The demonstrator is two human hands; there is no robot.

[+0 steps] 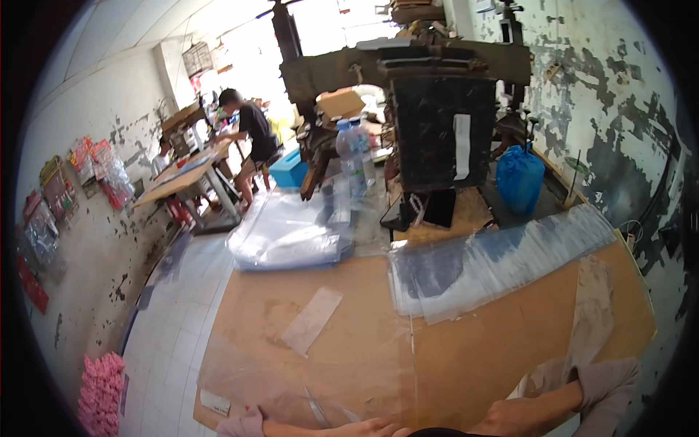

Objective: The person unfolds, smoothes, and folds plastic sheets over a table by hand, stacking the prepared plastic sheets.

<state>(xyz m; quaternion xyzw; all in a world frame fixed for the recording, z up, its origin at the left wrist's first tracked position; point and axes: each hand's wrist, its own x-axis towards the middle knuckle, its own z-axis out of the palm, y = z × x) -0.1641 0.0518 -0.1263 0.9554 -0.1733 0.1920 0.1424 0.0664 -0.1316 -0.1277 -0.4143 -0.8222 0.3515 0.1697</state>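
At the bottom edge, my left hand (368, 427) lies low over the near side of the brown table board (364, 328); its fingers are partly cut off by the frame. My right hand (502, 418) is curled closed at the near edge, and what its fingers hold, if anything, is hidden. A clear plastic sheet (255, 386) spreads on the board by my left forearm. On it shows a narrow, pale, pointed shape (316, 408) that I cannot make out. Further right, a strip of translucent film (591, 309) runs toward my right wrist.
Clear plastic sheets (291, 226) are stacked at the back left, and flat plastic sleeves (502, 266) at the back right. Behind stand a dark press machine (443, 131), plastic bottles (344, 149) and a blue bag (520, 178). Another person (255, 127) works at a far-left table (182, 182).
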